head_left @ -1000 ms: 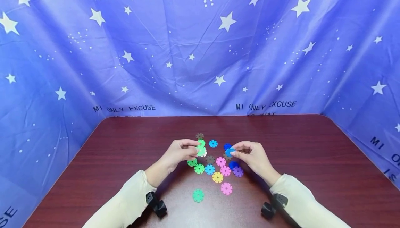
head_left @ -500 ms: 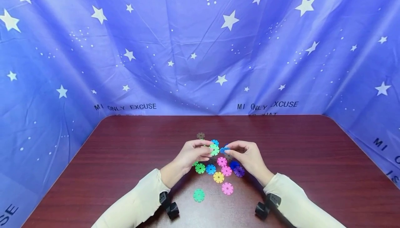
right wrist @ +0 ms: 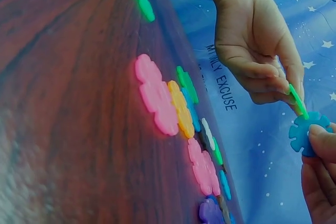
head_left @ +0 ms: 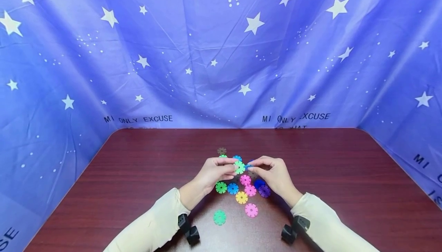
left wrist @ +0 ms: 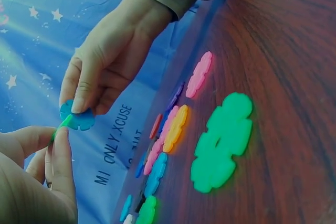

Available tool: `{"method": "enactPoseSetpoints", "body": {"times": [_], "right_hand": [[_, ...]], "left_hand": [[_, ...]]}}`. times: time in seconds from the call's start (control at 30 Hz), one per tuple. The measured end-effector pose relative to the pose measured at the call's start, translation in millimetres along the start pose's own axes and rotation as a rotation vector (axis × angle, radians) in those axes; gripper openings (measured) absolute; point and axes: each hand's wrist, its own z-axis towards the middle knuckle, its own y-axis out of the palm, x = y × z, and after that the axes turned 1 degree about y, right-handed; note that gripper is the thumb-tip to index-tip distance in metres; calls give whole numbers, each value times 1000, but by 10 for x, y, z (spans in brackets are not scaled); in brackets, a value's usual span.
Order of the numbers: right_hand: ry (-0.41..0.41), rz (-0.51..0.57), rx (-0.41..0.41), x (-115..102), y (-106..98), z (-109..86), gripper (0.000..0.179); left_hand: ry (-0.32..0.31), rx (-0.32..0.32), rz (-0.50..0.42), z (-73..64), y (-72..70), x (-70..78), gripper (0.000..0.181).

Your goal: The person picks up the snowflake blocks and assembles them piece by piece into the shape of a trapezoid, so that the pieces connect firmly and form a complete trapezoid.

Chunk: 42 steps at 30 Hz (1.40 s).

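My left hand (head_left: 216, 170) pinches a light green notched disc (head_left: 239, 167) between thumb and fingers, held up above the table. Facing it, my right hand (head_left: 272, 169) pinches a blue notched disc (right wrist: 305, 134) by its edge. In both wrist views the green disc's edge meets the rim of the blue one, the two standing crosswise. Whether a notch has slid into the other cannot be told. Beneath the hands lie several loose notched discs, among them a pink disc (head_left: 245, 180), a yellow disc (head_left: 241, 197) and a purple disc (head_left: 264, 191).
Nearest the front lie a teal-green disc (head_left: 219, 217) and another pink disc (head_left: 251, 210). A brown disc (head_left: 221, 151) sits farthest back on the dark red wooden table (head_left: 121, 167). A blue star-patterned cloth (head_left: 207, 52) hangs around the table's back and sides.
My left hand has moved right with the green disc, and my right hand slightly left with the blue one. The blue disc has turned edge-on to the head view, and the two discs now meet.
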Motion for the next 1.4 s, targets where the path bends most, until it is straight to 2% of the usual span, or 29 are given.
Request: {"method": "enactPoseSetpoints", "body": {"times": [0.4,0.53,0.7,0.9,1.1,1.2,1.4], "right_hand": [[-72,-39,79,-32,93,-46,9],[-80,-46,87,124,90,-38,11],[-58,-36,63,306,79,-34,11],[-51,-12,59,354,31,-54,9],[-2,-32,65,386,-67,-95,8],[11,-63,66,366,-98,-110,9],[12,-74,56,142,-118,-124,9]], "left_hand": [[-29,-18,-24,-1,5,-3,31],[-23,-28,-23,28,12,-14,31],[-16,-56,43,65,-38,-23,31],[52,-125,101,73,-244,5,38],[92,-109,205,26,-579,-1,39],[75,-122,240,10,-707,-19,39],[36,-224,341,22,-847,-77,36]]}}
